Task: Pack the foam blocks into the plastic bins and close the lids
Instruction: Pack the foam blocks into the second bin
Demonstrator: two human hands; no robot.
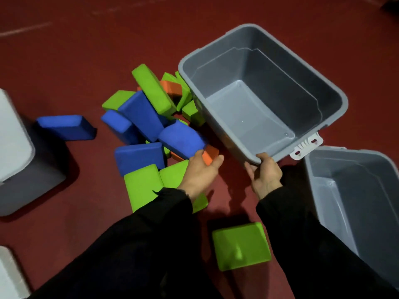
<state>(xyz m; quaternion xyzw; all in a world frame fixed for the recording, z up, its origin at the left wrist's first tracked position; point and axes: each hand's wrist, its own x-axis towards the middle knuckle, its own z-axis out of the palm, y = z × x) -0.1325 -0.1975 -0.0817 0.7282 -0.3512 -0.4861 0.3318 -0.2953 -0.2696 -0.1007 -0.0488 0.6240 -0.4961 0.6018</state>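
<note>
Packing looks barely begun: the grey bin [265,91] in the middle of the view is tipped toward the pile and holds nothing, a second grey bin [354,190] at the right edge shows no blocks in the part that is visible, and no lid is on either; so nearly all the loading and both closings appear still to come. The foam blocks [151,117] lie in a loose heap on the red floor [86,50] just left of the tipped bin, green, blue and orange slabs leaning across one another; 1 blue block [65,126] sits apart to the left and 1 green block [240,244] lies alone near the person's arms. The left hand [199,171] reaches into the heap, its fingers curled round an orange block [210,155] at the near edge; the right hand [266,175] grips the near rim of the tipped bin, thumb over the lip, beside a white latch [306,146]. The blocks are thick rectangular pads with rounded edges and a matte surface, likely light and squashy. Pale grey shapes at the far left [15,137] may be lids or other bins; I cannot tell which.
</note>
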